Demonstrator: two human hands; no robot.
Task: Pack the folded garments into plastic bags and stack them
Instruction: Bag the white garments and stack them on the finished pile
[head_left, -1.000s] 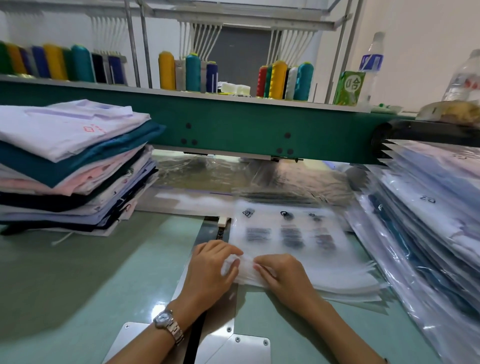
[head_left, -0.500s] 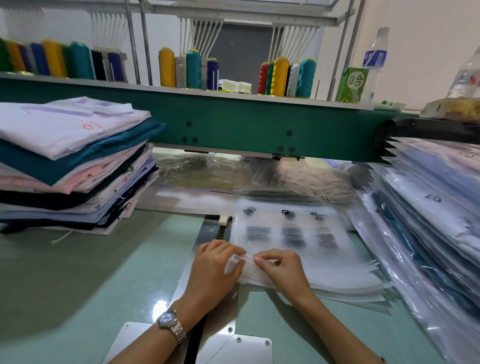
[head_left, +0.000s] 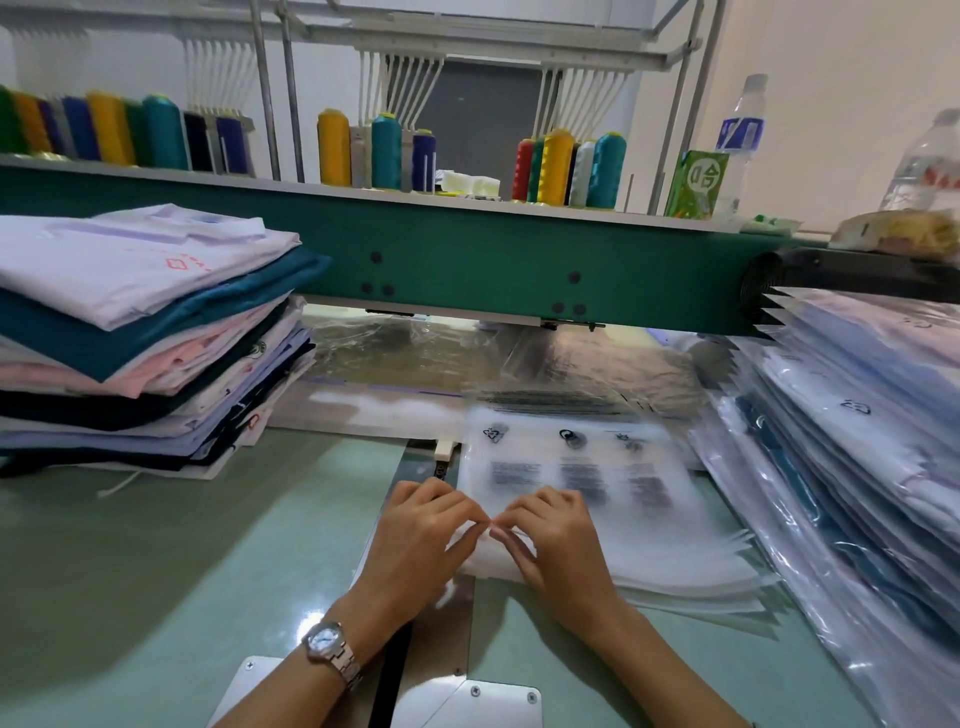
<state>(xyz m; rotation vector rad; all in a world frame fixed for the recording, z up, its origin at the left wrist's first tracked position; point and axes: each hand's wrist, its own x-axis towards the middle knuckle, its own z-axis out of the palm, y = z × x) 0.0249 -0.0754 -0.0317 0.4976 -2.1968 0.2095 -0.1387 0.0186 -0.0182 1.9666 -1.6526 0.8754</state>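
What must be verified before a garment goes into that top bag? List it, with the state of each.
1. Hands on the top bag: ok; left hand and right hand pinch its near edge.
2. One bag only picked: cannot tell, blurred.
3. Bag mouth open: not ok, no gap shows.
4. Pile of folded garments at left: ok.
5. Room atop the packed stack at right: cannot tell.

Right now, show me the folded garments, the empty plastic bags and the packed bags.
folded garments (head_left: 135, 270), head view, on the white top garment.
empty plastic bags (head_left: 649, 530), head view, on the top bag's face, below its print.
packed bags (head_left: 852, 410), head view, on an upper bag in the stack.
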